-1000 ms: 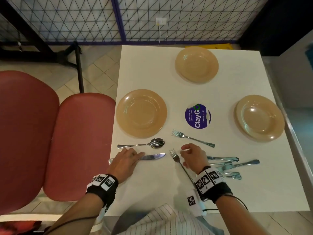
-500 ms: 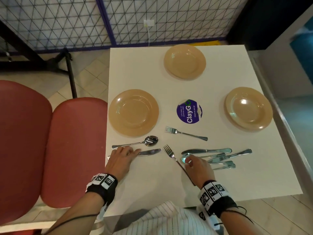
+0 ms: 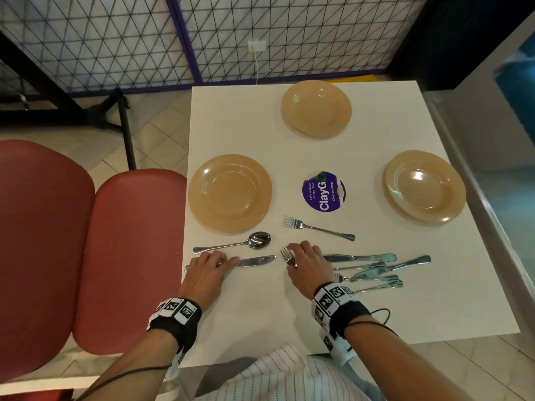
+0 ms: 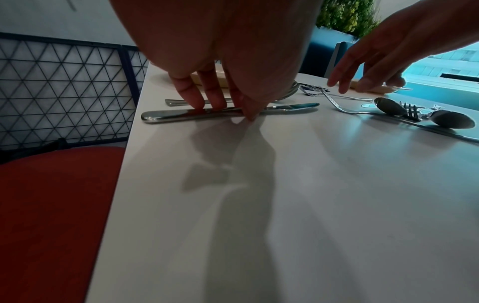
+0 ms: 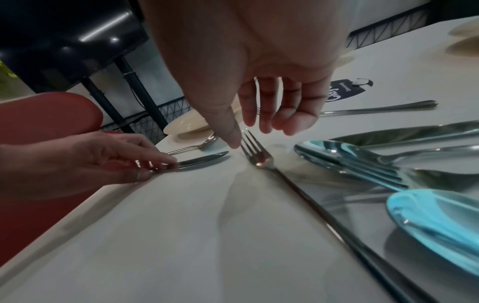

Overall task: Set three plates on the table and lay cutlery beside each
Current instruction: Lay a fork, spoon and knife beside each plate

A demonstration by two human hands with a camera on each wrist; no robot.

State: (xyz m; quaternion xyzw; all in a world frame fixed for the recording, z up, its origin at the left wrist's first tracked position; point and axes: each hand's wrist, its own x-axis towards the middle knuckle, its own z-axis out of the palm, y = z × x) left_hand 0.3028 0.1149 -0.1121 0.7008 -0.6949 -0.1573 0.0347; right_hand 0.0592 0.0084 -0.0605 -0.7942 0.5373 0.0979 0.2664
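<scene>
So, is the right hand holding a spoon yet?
No: the right hand hangs open above the fork with straight fingers, and nothing is in its grip.

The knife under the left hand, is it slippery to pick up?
Probably: the knife looks like smooth shiny metal lying flat on the smooth table, so it likely slides before lifting. It looks stiff. The left hand pinches its handle.
</scene>
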